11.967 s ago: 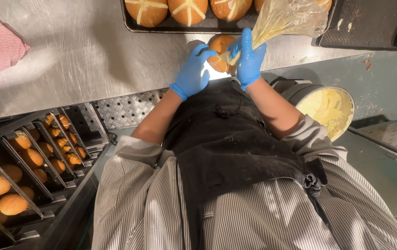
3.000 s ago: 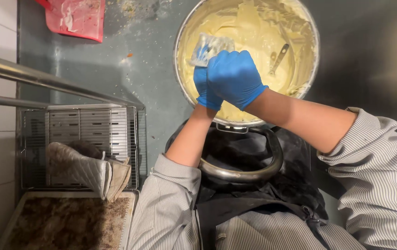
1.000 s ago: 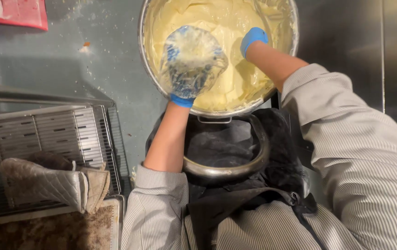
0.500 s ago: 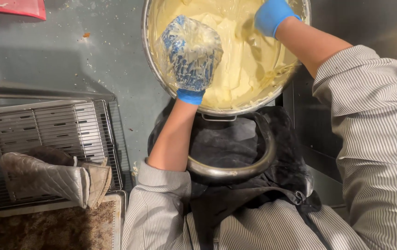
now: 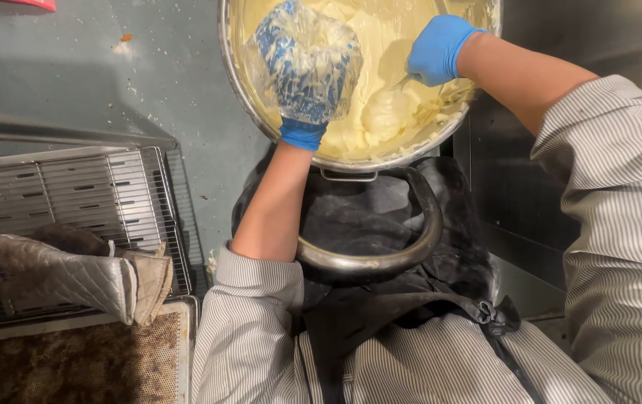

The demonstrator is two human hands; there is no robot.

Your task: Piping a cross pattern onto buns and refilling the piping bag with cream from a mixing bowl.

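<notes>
A large steel bowl (image 5: 235, 82) of pale yellow cream (image 5: 381, 112) stands on the floor below me. My left hand (image 5: 302, 131), in a blue glove, is inside a clear piping bag (image 5: 306, 60) folded back over it, held open above the cream. My right hand (image 5: 437, 49), also gloved in blue, grips a utensil (image 5: 405, 78) that lifts a lump of cream near the bag's mouth. Most of the utensil is hidden in the cream.
The bowl's round steel handle (image 5: 381, 258) rests against my black apron (image 5: 381, 299). A wire rack (image 5: 74, 194) at the left carries a quilted oven mitt (image 5: 59, 273), with a crusted baking tray (image 5: 74, 359) below it. A steel cabinet face (image 5: 583, 37) stands to the right.
My right hand has come down from the bowl's far edge to the cream beside the bag and scooped up a lump. My left hand with the bag stays over the bowl.
</notes>
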